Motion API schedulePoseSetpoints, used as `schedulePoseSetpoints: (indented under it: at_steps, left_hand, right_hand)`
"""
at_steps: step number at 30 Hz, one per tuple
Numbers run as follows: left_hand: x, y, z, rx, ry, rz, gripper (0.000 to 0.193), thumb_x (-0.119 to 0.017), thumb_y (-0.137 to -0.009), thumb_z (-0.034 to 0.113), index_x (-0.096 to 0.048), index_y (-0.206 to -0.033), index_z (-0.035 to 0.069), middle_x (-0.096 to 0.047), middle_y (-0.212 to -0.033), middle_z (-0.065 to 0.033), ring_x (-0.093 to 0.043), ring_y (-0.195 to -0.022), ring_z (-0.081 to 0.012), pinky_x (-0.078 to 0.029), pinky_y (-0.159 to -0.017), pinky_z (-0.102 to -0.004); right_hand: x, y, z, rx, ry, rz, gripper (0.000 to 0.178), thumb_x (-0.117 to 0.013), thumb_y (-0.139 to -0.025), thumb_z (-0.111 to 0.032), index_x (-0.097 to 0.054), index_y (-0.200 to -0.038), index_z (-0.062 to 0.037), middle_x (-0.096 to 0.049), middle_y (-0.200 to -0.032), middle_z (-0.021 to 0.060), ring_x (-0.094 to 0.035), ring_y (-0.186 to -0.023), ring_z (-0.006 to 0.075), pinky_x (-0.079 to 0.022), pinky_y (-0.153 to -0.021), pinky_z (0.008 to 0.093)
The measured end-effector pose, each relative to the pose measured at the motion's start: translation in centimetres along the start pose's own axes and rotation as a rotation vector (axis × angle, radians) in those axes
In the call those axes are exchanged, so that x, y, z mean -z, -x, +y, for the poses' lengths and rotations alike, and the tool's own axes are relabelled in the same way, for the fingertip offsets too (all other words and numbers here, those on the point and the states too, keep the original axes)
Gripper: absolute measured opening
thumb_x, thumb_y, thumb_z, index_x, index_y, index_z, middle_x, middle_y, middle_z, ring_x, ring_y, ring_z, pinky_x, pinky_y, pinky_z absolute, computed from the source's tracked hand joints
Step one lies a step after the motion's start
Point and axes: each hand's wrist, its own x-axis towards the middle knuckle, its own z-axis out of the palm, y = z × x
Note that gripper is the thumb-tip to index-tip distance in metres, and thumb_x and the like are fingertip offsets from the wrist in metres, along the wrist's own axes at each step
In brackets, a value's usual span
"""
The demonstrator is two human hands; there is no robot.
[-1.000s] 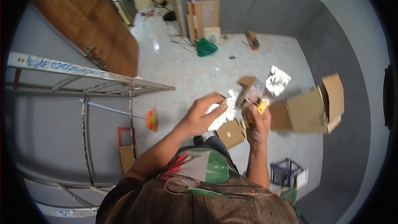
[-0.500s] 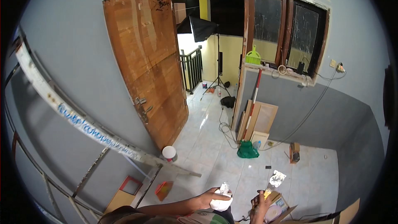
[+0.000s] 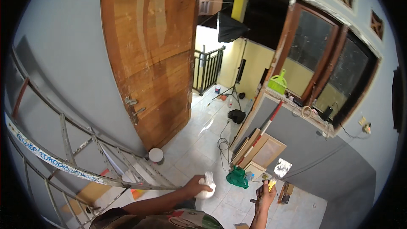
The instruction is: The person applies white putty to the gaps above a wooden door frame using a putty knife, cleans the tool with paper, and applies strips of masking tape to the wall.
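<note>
My left hand (image 3: 195, 185) is closed around a white plastic bag (image 3: 207, 190) with a bunched, twisted top. What the bag contains is hidden. Off to the right, my right hand (image 3: 266, 194) grips the yellow handle of a putty knife (image 3: 282, 168). Its blade points up and away from me, smeared with white paste. A gap separates the blade from the bag, and both are held in the air above the tiled floor.
Metal scaffolding (image 3: 63, 167) curves along the left side. Beyond it stands an open wooden door (image 3: 148, 59), with a white bucket (image 3: 156, 156) at its foot. Boards (image 3: 265, 150) lean below the window, near a green plastic bag (image 3: 237, 177). A cardboard box (image 3: 286, 193) sits at right.
My view has turned and tilted, so door and window lean more. The putty knife has risen in the picture; the bag has shifted left. Both hands keep their hold.
</note>
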Motion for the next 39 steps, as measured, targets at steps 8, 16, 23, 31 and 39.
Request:
schedulePoseSetpoints:
  at_steps: [8, 16, 23, 31, 39]
  left_hand:
    - [10.0, -12.9, 8.8, -0.396, 0.087, 0.194, 0.047, -0.082, -0.082, 0.015, -0.062, -0.124, 0.005, -0.067, -0.112, -0.0072, -0.064, -0.104, -0.0178, -0.052, -0.093, -0.0345]
    - [22.1, -24.6, 22.0, -0.377, -0.199, 0.389, 0.043, -0.081, -0.09, 0.033, -0.066, -0.12, 0.007, -0.071, -0.098, -0.0073, -0.065, -0.094, -0.0144, -0.052, -0.085, -0.0319]
    - [29.6, -32.9, 28.1, -0.4, -0.081, 0.369, 0.03, -0.073, -0.096, 0.031, -0.066, -0.093, 0.002, -0.065, -0.081, -0.0046, -0.057, -0.077, -0.014, -0.048, -0.073, -0.0339]
    - [35.2, -42.0, 30.3, -0.352, -0.318, 0.311, 0.029, -0.073, -0.093, 0.029, -0.066, -0.102, 0.002, -0.068, -0.092, -0.0106, -0.063, -0.084, -0.0218, -0.05, -0.078, -0.0364]
    - [38.0, -51.7, 37.7, -0.189, -0.67, 0.045, 0.035, -0.077, -0.09, 0.031, -0.067, -0.11, 0.005, -0.07, -0.088, -0.0122, -0.064, -0.082, -0.0225, -0.052, -0.08, -0.0368]
  right_hand:
    - [-17.2, -12.3, 4.6, -0.102, 0.086, -0.235, 0.015, -0.067, -0.102, -0.023, -0.059, -0.099, -0.0107, -0.043, -0.066, -0.0084, -0.038, -0.053, 0.0037, -0.029, -0.047, 0.0232]
    - [-29.4, -25.0, 10.4, -0.157, -0.06, -0.235, 0.011, -0.062, -0.105, -0.018, -0.06, -0.102, -0.0077, -0.046, -0.067, -0.0052, -0.04, -0.056, 0.0053, -0.032, -0.049, 0.0236]
    - [-36.8, -35.0, 12.5, -0.11, -0.07, -0.162, 0.012, -0.063, -0.104, -0.017, -0.062, -0.1, -0.0058, -0.048, -0.068, -0.0041, -0.041, -0.057, 0.0055, -0.034, -0.05, 0.0232]
    - [-45.0, -41.8, 16.4, -0.227, -0.074, -0.201, 0.016, -0.064, -0.103, -0.019, -0.062, -0.105, -0.0032, -0.047, -0.068, -0.0046, -0.042, -0.059, 0.0057, -0.034, -0.051, 0.0228]
    - [-59.2, -52.7, 14.0, -0.112, 0.146, -0.811, 0.029, -0.07, -0.091, 0.0, -0.07, -0.119, 0.0029, -0.049, -0.064, -0.0071, -0.044, -0.053, 0.0021, -0.035, -0.048, 0.0209]
